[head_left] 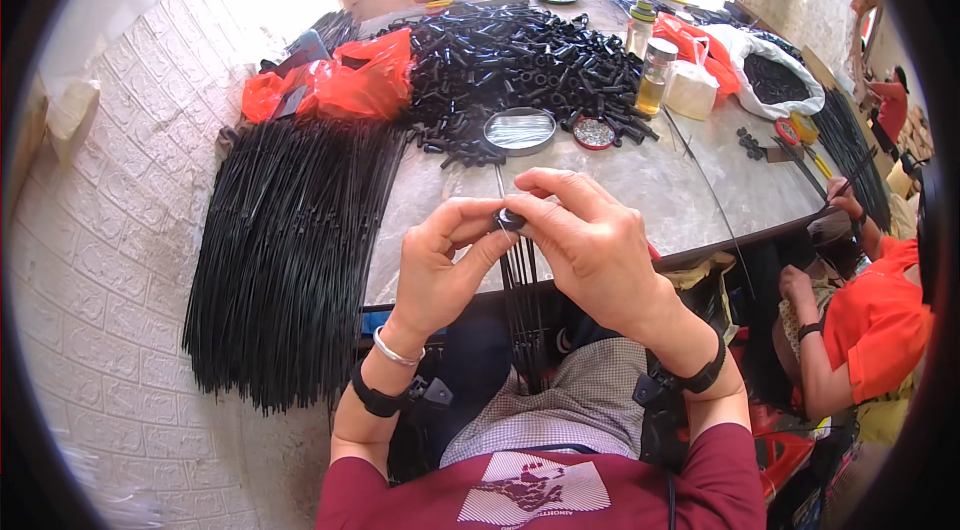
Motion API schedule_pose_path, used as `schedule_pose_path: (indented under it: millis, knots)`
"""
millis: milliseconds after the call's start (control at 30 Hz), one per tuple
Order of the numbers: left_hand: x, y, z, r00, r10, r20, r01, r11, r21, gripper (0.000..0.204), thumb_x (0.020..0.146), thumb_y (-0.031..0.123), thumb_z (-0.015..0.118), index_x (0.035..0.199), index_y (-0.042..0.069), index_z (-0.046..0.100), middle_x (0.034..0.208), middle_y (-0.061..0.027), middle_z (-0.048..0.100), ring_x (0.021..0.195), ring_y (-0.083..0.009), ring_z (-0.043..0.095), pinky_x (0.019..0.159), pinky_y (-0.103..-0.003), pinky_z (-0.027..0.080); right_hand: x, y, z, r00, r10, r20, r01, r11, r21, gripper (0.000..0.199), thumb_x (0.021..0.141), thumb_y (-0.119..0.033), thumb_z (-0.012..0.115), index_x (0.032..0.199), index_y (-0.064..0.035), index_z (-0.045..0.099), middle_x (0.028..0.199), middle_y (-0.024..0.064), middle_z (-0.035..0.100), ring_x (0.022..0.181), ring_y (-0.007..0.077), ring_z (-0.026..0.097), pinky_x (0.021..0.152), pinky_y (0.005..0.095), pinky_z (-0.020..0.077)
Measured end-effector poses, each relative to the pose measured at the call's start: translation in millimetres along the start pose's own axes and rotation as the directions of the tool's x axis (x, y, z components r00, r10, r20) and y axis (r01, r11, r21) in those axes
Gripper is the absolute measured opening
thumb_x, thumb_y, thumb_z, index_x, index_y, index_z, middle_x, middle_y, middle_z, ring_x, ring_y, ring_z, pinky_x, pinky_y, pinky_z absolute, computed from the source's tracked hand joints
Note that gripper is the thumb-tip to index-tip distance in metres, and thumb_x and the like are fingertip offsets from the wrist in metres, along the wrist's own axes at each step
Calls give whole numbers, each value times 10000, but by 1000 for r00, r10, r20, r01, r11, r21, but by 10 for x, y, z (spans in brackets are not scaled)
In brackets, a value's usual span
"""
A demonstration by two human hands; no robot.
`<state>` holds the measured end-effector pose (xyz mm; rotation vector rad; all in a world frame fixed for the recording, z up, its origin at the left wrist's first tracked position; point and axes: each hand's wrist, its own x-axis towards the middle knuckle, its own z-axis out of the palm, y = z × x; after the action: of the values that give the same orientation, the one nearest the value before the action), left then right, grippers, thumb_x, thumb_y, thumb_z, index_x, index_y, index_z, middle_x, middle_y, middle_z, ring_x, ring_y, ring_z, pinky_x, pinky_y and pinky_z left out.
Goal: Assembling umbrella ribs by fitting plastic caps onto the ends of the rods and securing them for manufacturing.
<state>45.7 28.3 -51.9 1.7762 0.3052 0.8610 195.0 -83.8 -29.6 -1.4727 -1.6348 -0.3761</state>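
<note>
Over the near edge of the table, both of my hands meet at a small black round hub (510, 220) with a pale top. Several thin black rods (521, 305) hang from it down to my lap. My left hand (448, 255) is closed in a pinch at the hub's left side. From the right, my right hand (592, 242) closes thumb and fingers on its rim. A thin pale wire (500, 180) rises beside the fingertips; which hand grips it I cannot tell. Just beyond lie a round dish of silver wires (520, 131) and a red-rimmed dish of small metal bits (594, 134).
A heap of black tubular parts (520, 60) covers the table's middle. Long black rods (295, 260) overhang its left edge, beneath a red plastic bag (350, 78). Bottles, including a jar of yellow liquid (655, 78), and a white sack (775, 75) stand right. A person (870, 320) works close by.
</note>
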Motion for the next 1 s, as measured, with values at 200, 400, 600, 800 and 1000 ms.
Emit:
schedule_pose_path:
  millis: [200, 400, 600, 800, 1000]
  knots:
    - [16, 23, 16, 1000, -3, 10, 3, 1000, 2, 269, 883, 14, 683, 1140, -31, 617, 997, -121, 731, 945, -139, 688, 829, -261, 543, -44, 107, 57, 989, -80, -125, 88, 994, 59, 293, 719, -33, 673, 1011, -59, 681, 1040, 85, 654, 871, 263, 672, 662, 353, 559]
    - [23, 11, 10, 1000, -1, 4, 1, 1000, 27, 271, 876, 17, 695, 1133, -27, 622, 994, -117, 730, 940, -135, 687, 828, -261, 543, -47, 39, 57, 974, -184, -132, 169, 979, -118, 296, 700, -33, 679, 991, 20, 663, 1016, 106, 655, 866, 255, 680, 662, 334, 563]
    - [13, 44, 38, 1000, -3, -14, 3, 999, -31, 277, 869, 18, 705, 1131, -29, 626, 981, -109, 729, 927, -126, 685, 813, -253, 542, -69, 32, 107, 964, -197, -179, 176, 976, -130, 305, 701, -18, 679, 1002, 32, 657, 1001, 131, 650, 816, 261, 690, 642, 336, 566]
    - [-19, 71, 57, 998, -3, -60, 5, 1000, 27, 283, 858, 16, 716, 1124, -37, 635, 966, -111, 729, 917, -129, 687, 799, -249, 540, -79, -23, 128, 964, -170, -202, 153, 983, -97, 301, 717, -5, 678, 1011, 49, 644, 999, 138, 650, 809, 253, 696, 630, 327, 567]
    - [-12, 58, 60, 997, 51, -50, -48, 997, 67, 330, 842, 43, 740, 1147, -27, 635, 911, -83, 720, 860, -108, 676, 782, -247, 541, -76, -26, 130, 973, -155, -170, 134, 982, -133, 321, 710, -31, 670, 1019, 52, 642, 1003, 144, 646, 813, 275, 692, 646, 338, 570]
